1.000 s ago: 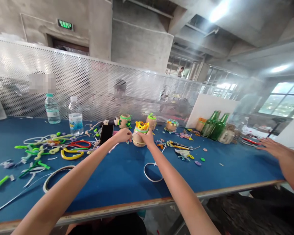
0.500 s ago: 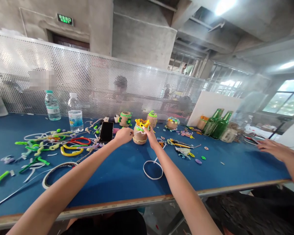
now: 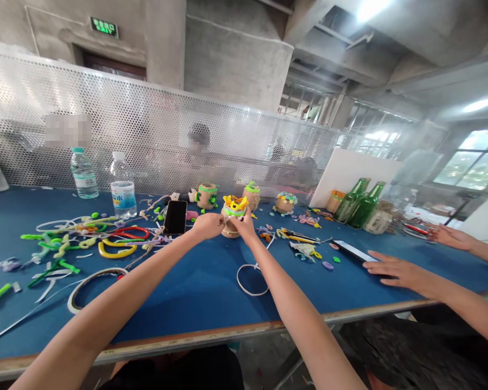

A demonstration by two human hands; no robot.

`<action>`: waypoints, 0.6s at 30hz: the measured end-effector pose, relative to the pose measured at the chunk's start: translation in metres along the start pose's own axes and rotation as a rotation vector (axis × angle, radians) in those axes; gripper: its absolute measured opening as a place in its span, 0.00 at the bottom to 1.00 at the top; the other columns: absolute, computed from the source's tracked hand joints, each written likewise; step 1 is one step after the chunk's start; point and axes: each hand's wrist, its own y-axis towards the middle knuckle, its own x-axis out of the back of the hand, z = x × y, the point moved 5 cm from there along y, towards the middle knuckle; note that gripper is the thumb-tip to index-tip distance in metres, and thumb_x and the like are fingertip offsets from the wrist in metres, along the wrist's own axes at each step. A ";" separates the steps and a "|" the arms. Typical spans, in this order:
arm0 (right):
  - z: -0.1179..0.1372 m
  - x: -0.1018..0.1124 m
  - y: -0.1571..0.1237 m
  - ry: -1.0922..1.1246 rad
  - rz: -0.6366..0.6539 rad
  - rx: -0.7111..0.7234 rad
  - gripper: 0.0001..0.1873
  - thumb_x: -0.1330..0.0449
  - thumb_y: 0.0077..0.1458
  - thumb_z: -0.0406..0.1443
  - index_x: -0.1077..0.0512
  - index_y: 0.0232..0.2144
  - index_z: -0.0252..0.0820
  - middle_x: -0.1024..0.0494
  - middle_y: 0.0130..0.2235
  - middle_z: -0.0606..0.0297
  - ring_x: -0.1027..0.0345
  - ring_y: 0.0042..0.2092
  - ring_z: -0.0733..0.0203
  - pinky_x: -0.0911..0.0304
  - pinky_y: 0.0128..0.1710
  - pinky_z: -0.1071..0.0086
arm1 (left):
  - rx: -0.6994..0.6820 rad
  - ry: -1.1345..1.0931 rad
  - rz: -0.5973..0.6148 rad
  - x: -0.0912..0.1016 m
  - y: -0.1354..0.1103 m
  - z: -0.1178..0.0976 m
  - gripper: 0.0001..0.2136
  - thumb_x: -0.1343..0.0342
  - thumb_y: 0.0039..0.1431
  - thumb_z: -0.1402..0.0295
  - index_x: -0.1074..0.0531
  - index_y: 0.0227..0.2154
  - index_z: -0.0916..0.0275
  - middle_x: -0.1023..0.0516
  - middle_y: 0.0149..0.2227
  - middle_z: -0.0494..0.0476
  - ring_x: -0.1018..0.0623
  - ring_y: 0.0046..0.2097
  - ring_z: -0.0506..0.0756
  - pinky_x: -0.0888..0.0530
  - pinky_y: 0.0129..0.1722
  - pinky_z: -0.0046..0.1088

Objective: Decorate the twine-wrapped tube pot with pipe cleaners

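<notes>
A small twine-wrapped jar [image 3: 229, 234] stands on the table before me, with yellow-orange fuzzy trim [image 3: 236, 203] at its top and a light green band beneath. My right hand [image 3: 244, 224] is closed round the jar's right side, its thumb across the front. At the jar's left side is my left hand [image 3: 208, 226], its fingers pinched together; what they pinch is too small to make out. Three other wrapped jars are behind: one with green trim [image 3: 207, 197], one with a lime top [image 3: 251, 197], one with a colourful beaded-looking rim [image 3: 285, 203].
Left lie a black phone [image 3: 175, 218], fuzzy craft stems [image 3: 61, 244], a tape roll [image 3: 75, 295] and two water bottles [image 3: 123, 192]. A white strip loop [image 3: 252, 280] lies in front. Rightward are pliers-like tools [image 3: 301, 237], green bottles [image 3: 366, 206] and a co-worker's hand [image 3: 404, 275] at a phone [image 3: 352, 251].
My right thumb has shifted lower across the jar's front, while my left hand stays close beside it. A co-worker's hand and a phone have come onto the table at right.
</notes>
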 end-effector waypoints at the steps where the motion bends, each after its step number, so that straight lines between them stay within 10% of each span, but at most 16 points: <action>1: 0.000 0.001 0.000 -0.009 -0.002 0.000 0.35 0.38 0.39 0.34 0.39 0.53 0.41 0.26 0.49 0.58 0.32 0.50 0.52 0.36 0.50 0.60 | 0.000 0.006 -0.003 0.000 0.000 0.000 0.12 0.48 0.62 0.62 0.30 0.43 0.65 0.26 0.43 0.58 0.25 0.43 0.55 0.26 0.44 0.39; 18: -0.007 0.007 0.003 -0.061 0.057 0.045 0.40 0.37 0.44 0.37 0.47 0.58 0.44 0.32 0.56 0.55 0.35 0.55 0.52 0.37 0.53 0.59 | 0.062 0.006 -0.110 0.012 0.005 0.002 0.12 0.52 0.60 0.63 0.25 0.31 0.61 0.21 0.34 0.58 0.22 0.39 0.57 0.31 0.34 0.26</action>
